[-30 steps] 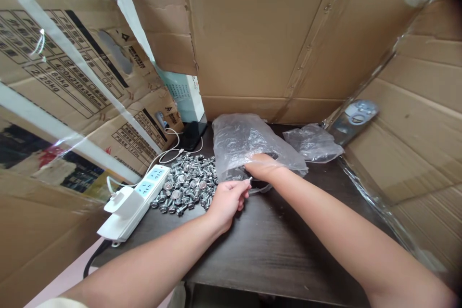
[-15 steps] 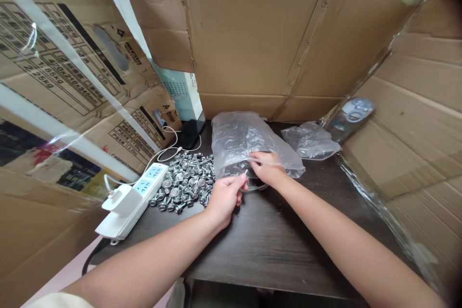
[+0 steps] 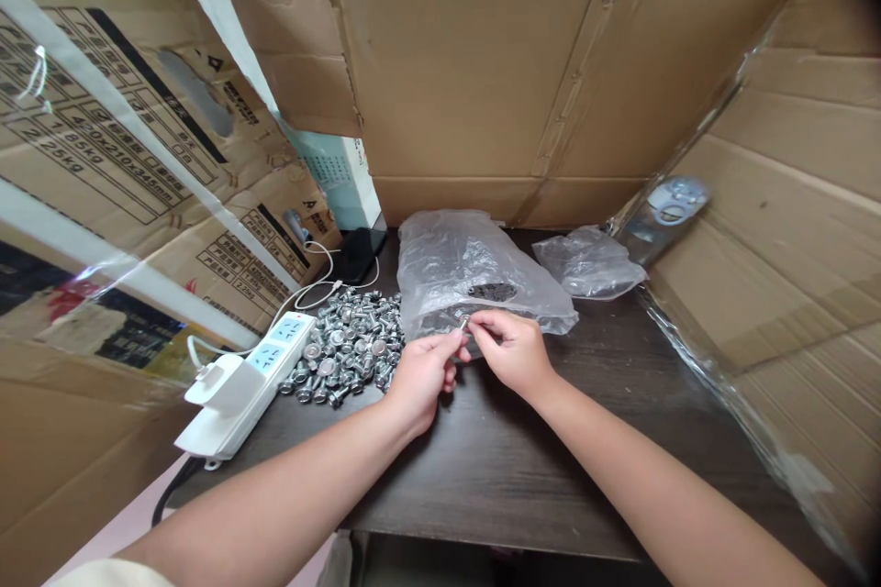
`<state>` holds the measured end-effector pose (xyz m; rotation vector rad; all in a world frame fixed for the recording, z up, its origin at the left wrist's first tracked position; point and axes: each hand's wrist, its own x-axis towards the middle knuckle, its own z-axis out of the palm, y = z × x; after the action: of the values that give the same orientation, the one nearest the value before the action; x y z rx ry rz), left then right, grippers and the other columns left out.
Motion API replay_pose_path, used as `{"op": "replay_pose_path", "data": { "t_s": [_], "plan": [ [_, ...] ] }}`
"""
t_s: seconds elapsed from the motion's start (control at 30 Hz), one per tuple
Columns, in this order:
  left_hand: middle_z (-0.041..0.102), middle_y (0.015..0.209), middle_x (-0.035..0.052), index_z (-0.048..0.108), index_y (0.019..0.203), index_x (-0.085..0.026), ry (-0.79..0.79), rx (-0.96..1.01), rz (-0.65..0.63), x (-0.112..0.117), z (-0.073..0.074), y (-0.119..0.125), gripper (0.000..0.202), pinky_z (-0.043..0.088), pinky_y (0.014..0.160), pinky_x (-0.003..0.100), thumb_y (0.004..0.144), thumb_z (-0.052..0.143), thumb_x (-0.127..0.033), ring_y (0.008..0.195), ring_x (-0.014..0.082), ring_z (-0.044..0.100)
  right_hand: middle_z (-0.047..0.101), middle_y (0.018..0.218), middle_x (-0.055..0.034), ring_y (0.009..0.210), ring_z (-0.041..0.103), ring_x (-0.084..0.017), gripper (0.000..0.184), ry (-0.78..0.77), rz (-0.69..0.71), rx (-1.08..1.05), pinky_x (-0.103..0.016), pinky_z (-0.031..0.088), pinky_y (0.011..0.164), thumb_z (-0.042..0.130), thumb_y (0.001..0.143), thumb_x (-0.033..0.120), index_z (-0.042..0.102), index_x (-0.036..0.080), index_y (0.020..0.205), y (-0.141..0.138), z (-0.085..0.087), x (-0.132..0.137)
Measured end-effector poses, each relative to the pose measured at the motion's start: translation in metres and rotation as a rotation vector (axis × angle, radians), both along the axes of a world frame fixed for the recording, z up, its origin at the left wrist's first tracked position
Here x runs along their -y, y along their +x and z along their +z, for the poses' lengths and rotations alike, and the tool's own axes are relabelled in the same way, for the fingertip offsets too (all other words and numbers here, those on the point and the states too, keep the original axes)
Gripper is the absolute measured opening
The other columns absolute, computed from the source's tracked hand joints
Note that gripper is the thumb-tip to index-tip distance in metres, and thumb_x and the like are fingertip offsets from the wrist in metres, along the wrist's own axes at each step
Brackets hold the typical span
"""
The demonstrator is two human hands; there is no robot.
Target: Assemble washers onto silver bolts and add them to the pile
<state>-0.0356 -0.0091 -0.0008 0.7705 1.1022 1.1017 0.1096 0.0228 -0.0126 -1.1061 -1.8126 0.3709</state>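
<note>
My left hand (image 3: 425, 376) is closed around a metal bolt (image 3: 463, 325), whose shank pokes up past the thumb. Against that tip, the fingers of my right hand (image 3: 513, 350) are pinched together; whatever sits between them is too small to make out. Just behind both hands lies a translucent plastic bag (image 3: 454, 248), with dark small pieces showing through an opening in its front. A heap of silvery flanged bolts (image 3: 354, 339) spreads over the dark table to the left of my left hand.
At the left stands a white power strip (image 3: 254, 394) with a plug and white cable. A black phone (image 3: 362, 255) lies behind the bolts. Another crumpled plastic bag (image 3: 588, 264) rests at the back right. Cardboard walls (image 3: 474, 64) enclose the table (image 3: 523, 477) on three sides.
My right hand has come out of the plastic bag's opening and moved toward me, to the tip of the bolt. My left hand still holds the bolt in nearly the same place.
</note>
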Motion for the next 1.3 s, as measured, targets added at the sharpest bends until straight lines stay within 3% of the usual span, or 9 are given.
{"op": "replay_pose_path", "data": {
  "t_s": [0.3, 0.43, 0.63, 0.77, 0.97, 1.07, 1.17, 1.3],
  "plan": [
    [0.061, 0.07, 0.0027, 0.067, 0.071, -0.011, 0.028, -0.02, -0.018, -0.002, -0.006, 0.0, 0.038, 0.026, 0.039, 0.019, 0.071, 0.073, -0.048, 0.043, 0.0037, 0.036, 0.075, 0.099, -0.007, 0.096, 0.071, -0.018, 0.024, 0.285, 0.092, 0.141, -0.03, 0.058, 0.089, 0.048, 0.092, 0.011, 0.071, 0.02, 0.092, 0.003, -0.008, 0.003],
    [0.061, 0.07, 0.0024, 0.067, 0.071, -0.011, 0.049, -0.036, -0.032, -0.002, -0.007, -0.001, 0.038, 0.026, 0.04, 0.019, 0.071, 0.072, -0.049, 0.044, 0.004, 0.035, 0.075, 0.098, -0.0083, 0.094, 0.072, -0.019, 0.024, 0.397, 0.099, 0.171, -0.03, 0.06, 0.087, 0.048, 0.091, 0.008, 0.07, 0.018, 0.095, 0.004, -0.009, 0.001],
    [0.043, 0.046, -0.0049, 0.064, 0.066, -0.013, 0.105, -0.103, -0.049, -0.001, -0.008, -0.002, 0.039, 0.023, 0.042, 0.02, 0.075, 0.07, -0.05, 0.04, 0.0053, 0.031, 0.075, 0.096, -0.01, 0.091, 0.073, -0.02, 0.024, 0.517, 0.098, 0.195, -0.032, 0.062, 0.083, 0.051, 0.088, 0.003, 0.067, 0.016, 0.098, 0.006, -0.004, 0.002],
    [0.039, 0.042, -0.0064, 0.063, 0.067, -0.014, 0.131, -0.132, -0.04, -0.001, -0.009, -0.002, 0.04, 0.021, 0.042, 0.019, 0.076, 0.068, -0.051, 0.04, 0.0056, 0.031, 0.074, 0.096, -0.0109, 0.091, 0.072, -0.021, 0.024, 0.553, 0.101, 0.21, -0.032, 0.061, 0.083, 0.052, 0.087, 0.001, 0.066, 0.016, 0.099, 0.007, -0.003, 0.004],
    [0.04, 0.044, -0.0062, 0.066, 0.073, -0.013, 0.145, -0.113, -0.035, -0.001, -0.01, -0.002, 0.038, 0.022, 0.042, 0.02, 0.079, 0.067, -0.051, 0.04, 0.0055, 0.03, 0.074, 0.091, -0.0084, 0.088, 0.071, -0.02, 0.019, 0.325, 0.059, 0.127, -0.034, 0.059, 0.084, 0.051, 0.087, 0.01, 0.067, 0.019, 0.092, 0.011, -0.007, 0.002],
    [0.055, 0.061, -0.0017, 0.07, 0.086, -0.013, 0.209, -0.054, -0.042, 0.001, -0.008, -0.003, 0.036, 0.025, 0.044, 0.019, 0.08, 0.068, -0.049, 0.044, 0.0043, 0.034, 0.074, 0.089, -0.0097, 0.087, 0.071, -0.022, 0.02, 0.22, -0.01, 0.147, -0.036, 0.058, 0.084, 0.049, 0.086, 0.013, 0.068, 0.018, 0.091, 0.016, -0.006, -0.008],
    [0.063, 0.077, 0.0026, 0.072, 0.094, -0.014, 0.3, 0.073, -0.132, 0.006, -0.004, -0.003, 0.032, 0.029, 0.046, 0.02, 0.082, 0.069, -0.044, 0.047, 0.0037, 0.04, 0.074, 0.093, -0.0113, 0.09, 0.069, -0.023, 0.021, 0.069, -0.039, 0.249, -0.037, 0.055, 0.087, 0.051, 0.085, 0.015, 0.069, 0.015, 0.096, 0.017, 0.001, -0.025],
    [0.064, 0.081, 0.0045, 0.074, 0.093, -0.016, 0.25, 0.313, -0.298, 0.012, 0.002, -0.002, 0.029, 0.029, 0.044, 0.019, 0.081, 0.072, -0.042, 0.048, 0.0039, 0.041, 0.07, 0.107, -0.0137, 0.099, 0.066, -0.025, 0.027, -0.177, -0.079, 0.415, -0.036, 0.051, 0.09, 0.055, 0.085, 0.018, 0.069, 0.015, 0.107, 0.011, 0.012, -0.056]
  ]
}}
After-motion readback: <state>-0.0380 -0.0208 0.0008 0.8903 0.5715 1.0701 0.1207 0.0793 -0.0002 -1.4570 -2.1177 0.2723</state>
